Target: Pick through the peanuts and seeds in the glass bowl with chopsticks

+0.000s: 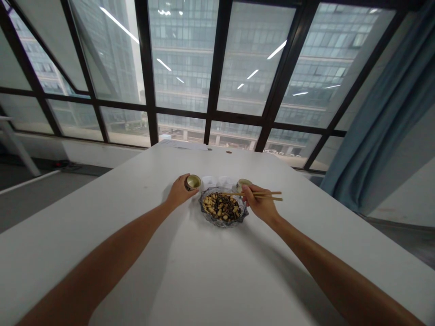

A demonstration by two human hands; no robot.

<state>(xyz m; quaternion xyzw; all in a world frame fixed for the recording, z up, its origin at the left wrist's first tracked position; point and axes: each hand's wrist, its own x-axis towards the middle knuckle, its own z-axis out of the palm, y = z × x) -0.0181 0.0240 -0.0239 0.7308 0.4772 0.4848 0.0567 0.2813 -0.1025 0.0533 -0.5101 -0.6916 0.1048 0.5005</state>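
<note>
My left hand is closed around a small cup with a yellowish inside, at the left of the bowl. A pair of wooden chopsticks is gripped in my right hand, their tips reaching over the clear glass bowl. Pale nut-like pieces and dark seed-like pieces fill the bowl together. Just behind my right hand stands a second small cup, partly covered by the fingers. Whether the chopstick tips pinch a piece is too small to tell.
Behind the bowl are white shallow dishes. The white table runs toward the window, with papers and a small brown disc at its far end. A blue curtain hangs on the right.
</note>
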